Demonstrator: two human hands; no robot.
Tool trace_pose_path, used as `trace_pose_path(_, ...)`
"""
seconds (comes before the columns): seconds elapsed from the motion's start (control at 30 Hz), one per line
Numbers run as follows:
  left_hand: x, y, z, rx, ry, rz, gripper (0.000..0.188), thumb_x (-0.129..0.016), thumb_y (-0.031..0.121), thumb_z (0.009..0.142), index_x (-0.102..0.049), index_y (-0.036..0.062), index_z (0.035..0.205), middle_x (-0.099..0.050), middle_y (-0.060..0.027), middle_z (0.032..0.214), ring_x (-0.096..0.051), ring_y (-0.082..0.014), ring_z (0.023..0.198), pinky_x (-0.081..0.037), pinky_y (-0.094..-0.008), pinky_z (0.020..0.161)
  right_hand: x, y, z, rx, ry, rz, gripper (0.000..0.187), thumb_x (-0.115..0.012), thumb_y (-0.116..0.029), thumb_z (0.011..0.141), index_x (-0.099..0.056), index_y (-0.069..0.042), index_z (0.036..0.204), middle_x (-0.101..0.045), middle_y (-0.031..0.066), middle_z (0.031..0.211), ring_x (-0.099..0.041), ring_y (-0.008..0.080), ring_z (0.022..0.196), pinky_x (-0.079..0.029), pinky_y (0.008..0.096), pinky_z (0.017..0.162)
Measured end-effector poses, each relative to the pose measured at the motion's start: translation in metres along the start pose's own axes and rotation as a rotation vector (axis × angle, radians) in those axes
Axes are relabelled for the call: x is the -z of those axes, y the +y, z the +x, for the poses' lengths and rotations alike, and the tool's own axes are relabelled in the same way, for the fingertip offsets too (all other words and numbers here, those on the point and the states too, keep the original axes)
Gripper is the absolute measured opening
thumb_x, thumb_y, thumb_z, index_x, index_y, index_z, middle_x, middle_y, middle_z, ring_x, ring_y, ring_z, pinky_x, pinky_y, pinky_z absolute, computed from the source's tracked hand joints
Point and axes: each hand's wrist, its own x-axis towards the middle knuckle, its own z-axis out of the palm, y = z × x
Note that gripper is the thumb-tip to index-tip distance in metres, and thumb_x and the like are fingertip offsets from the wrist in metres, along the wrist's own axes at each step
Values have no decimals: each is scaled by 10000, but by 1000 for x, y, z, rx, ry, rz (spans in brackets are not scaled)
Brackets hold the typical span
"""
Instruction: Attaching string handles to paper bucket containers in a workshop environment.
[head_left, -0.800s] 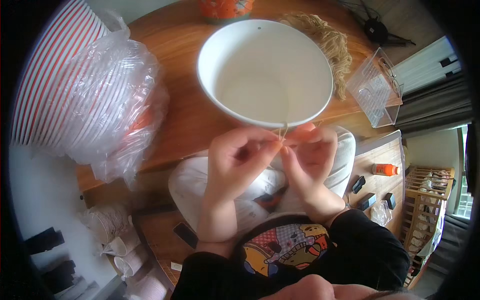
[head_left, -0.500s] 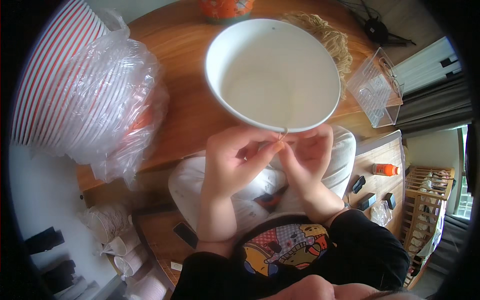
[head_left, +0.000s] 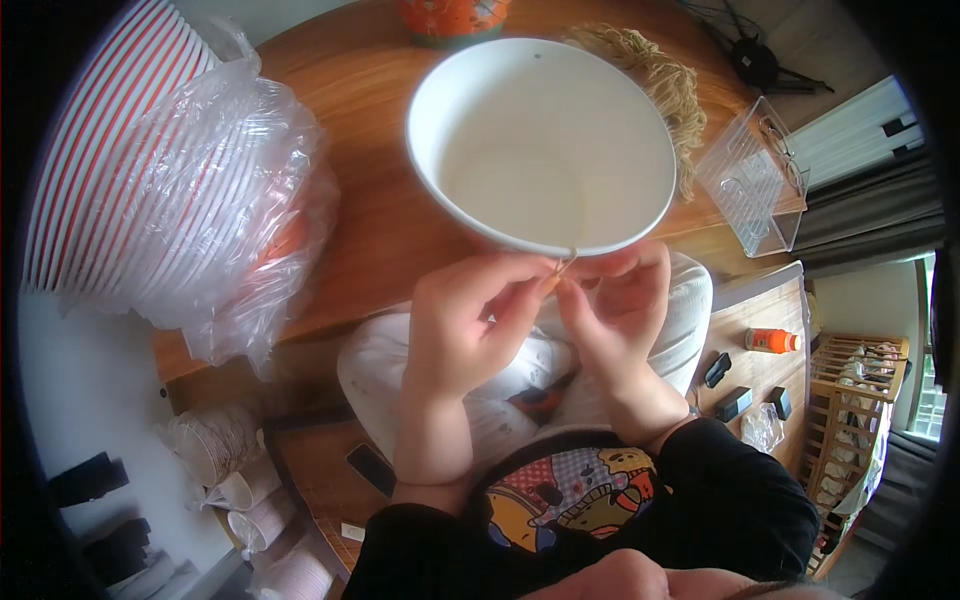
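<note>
A white paper bucket (head_left: 440, 125) stands tilted on the wooden table, its open mouth facing me. A thin beige string (head_left: 570, 260) runs over its near rim. My left hand (head_left: 470, 320) is closed in a pinch on this string just below the rim. Close against it, my right hand (head_left: 620, 305) pinches the string too, thumb and fingertips together. Both sets of fingertips nearly meet, and the bucket's edge rests by my knuckles. A bundle of loose beige strings (head_left: 665, 85) lies behind the bucket to the right.
At left, nested red-rimmed buckets (head_left: 110, 170) lean in a clear plastic bag (head_left: 240, 200). An orange patterned bucket (head_left: 455, 18) is at the far edge. A clear rack (head_left: 750, 195) stands right of the table (head_left: 370, 180). An orange bottle (head_left: 770, 340) and a phone (head_left: 371, 469) lie lower down.
The bucket has shifted slightly left and up at its near rim. My fingertips have moved a little with the string, still pinching it.
</note>
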Motion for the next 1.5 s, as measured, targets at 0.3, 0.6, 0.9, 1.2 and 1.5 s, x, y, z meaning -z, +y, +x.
trace_pose_path(0.3, 2, 15, -3, 380, -78, -405, 137, -658, 81, 897, -671, -41, 958, -717, -81, 901, -582, -27, 721, -445, -190, 627, 7, -9, -3, -26, -58, 157, 396, -689, 96, 780, -376, -45, 977, -641, 109, 909, -661, 155, 899, -476, 254, 830)
trace_pose_path(0.6, -9, 20, -7, 368, -5, -474, 132, -669, 97, 903, -639, -32, 912, -686, -61, 835, -590, -55, 724, -452, -190, 656, 15, -6, -1, 59, -165, 142, 405, -687, 107, 750, -369, -62, 937, -647, 122, 901, -655, 162, 849, -468, 259, 805)
trace_pose_path(0.9, -8, 21, -6, 328, 46, -459, 114, -673, 94, 900, -663, -19, 915, -679, -20, 769, -584, -30, 666, -422, -157, 574, 17, -8, 8, 165, -251, 31, 396, -694, 98, 744, -380, -75, 913, -658, 109, 856, -647, 161, 822, -454, 268, 810)
trace_pose_path(1.2, -2, 22, -5, 388, 7, -429, 134, -705, 108, 874, -705, -19, 918, -687, -22, 770, -582, -30, 669, -421, -164, 567, 21, -3, -4, 65, -300, -15, 364, -720, 42, 759, -398, -60, 892, -643, 107, 887, -585, 154, 878, -459, 266, 787)
trace_pose_path(1.5, 6, 17, -7, 409, -158, -387, 126, -707, 89, 857, -721, -6, 939, -690, -8, 768, -525, -2, 618, -387, -157, 531, 22, 2, -14, -9, -273, 52, 372, -686, 84, 754, -362, -80, 838, -622, 88, 831, -519, 150, 788, -428, 252, 722)
